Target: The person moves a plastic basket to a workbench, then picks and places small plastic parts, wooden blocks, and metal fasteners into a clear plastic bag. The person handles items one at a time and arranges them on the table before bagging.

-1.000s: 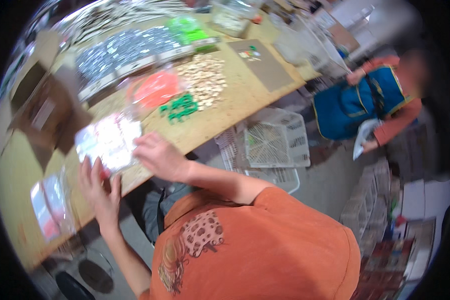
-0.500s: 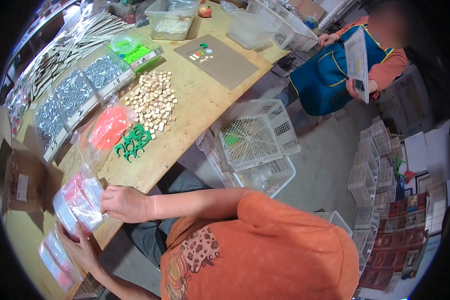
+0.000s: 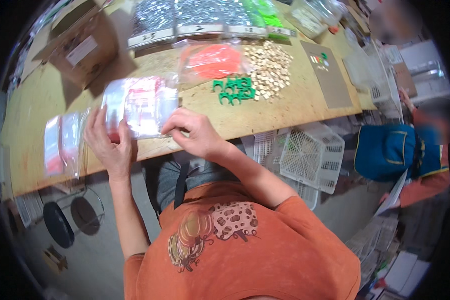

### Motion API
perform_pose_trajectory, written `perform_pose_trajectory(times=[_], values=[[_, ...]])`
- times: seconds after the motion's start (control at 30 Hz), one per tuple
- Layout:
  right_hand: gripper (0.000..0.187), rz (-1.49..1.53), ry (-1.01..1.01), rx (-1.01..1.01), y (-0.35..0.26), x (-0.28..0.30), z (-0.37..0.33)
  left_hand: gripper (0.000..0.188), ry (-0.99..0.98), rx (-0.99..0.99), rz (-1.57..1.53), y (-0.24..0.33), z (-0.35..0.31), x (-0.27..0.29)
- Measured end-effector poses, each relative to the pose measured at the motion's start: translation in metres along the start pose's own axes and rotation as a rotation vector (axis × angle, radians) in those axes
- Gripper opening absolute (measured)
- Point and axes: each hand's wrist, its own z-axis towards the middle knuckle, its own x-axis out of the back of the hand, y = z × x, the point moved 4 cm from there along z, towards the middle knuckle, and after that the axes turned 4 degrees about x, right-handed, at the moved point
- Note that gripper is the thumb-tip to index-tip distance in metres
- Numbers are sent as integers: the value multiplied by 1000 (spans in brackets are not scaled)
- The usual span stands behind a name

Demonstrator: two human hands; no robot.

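A stack of clear plastic bags (image 3: 147, 102) with red markings lies near the front edge of the table. My left hand (image 3: 110, 142) rests on its left part, fingers and thumb spread. At the stack's lower right edge, my right hand (image 3: 195, 132) has thumb and forefinger pinched on a plastic bag; the exact grip is partly hidden. A second pile of clear bags (image 3: 62, 145) lies left of my left hand. Beyond the stack are an orange-filled plastic bag (image 3: 212, 60), several green C-shaped pieces (image 3: 235, 90) and a heap of small wooden cubes (image 3: 269, 70).
Bins of metal screws (image 3: 200, 15) line the back, beside a bin of bright green pieces (image 3: 272, 17). An open cardboard box (image 3: 87, 50) stands back left. A brown board (image 3: 327, 75) with sample pieces lies right. White crates (image 3: 312, 155) stand below the table; a person in a blue apron (image 3: 385, 150) is at right.
The view has turned, so the table now runs across the picture. Both hands remain at the bag stack, the left fingers spread on it and the right at its edge.
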Motion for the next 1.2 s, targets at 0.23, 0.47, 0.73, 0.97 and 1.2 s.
perform_pose_trajectory(times=[0.23,0.47,0.73,0.97,1.2], values=[[9,2,-86,-27,-2,-2,2,40,-281,-51,-442,51,-21,-6],[14,84,-85,5,0,4,-1,69,-592,-80,-339,59,-3,-12],[13,154,-8,-45,2,13,-5,75,-624,-171,-195,71,-12,-16],[10,49,-306,-69,18,8,9,71,-511,-162,-336,78,-11,-18],[8,121,-276,-18,20,10,12,59,-588,-227,-199,69,1,-28]])
